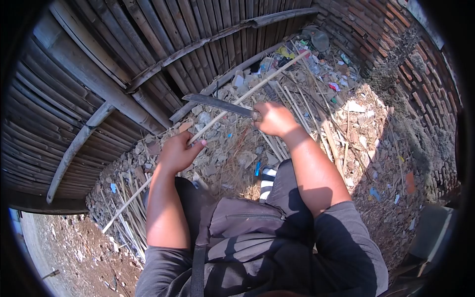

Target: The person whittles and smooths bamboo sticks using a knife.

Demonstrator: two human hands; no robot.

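Note:
My left hand [177, 153] is closed around a long, pale bamboo stick [262, 83]. The stick runs slantwise from the lower left, past my left forearm, up to the rubbish at the back. In my right hand [275, 119] is the handle of a machete [217, 103], its dark blade pointing left. The blade lies across the stick a little beyond my left hand; whether it presses on the stick I cannot tell. Part of the handle is hidden by my fingers.
A bamboo wall [163, 44] rises at the left and back, a brick wall [425, 84] at the right. More thin sticks [129, 208] lie by my left side, and others [297, 106] beyond my right hand. Rubble and litter [316, 64] cover the ground.

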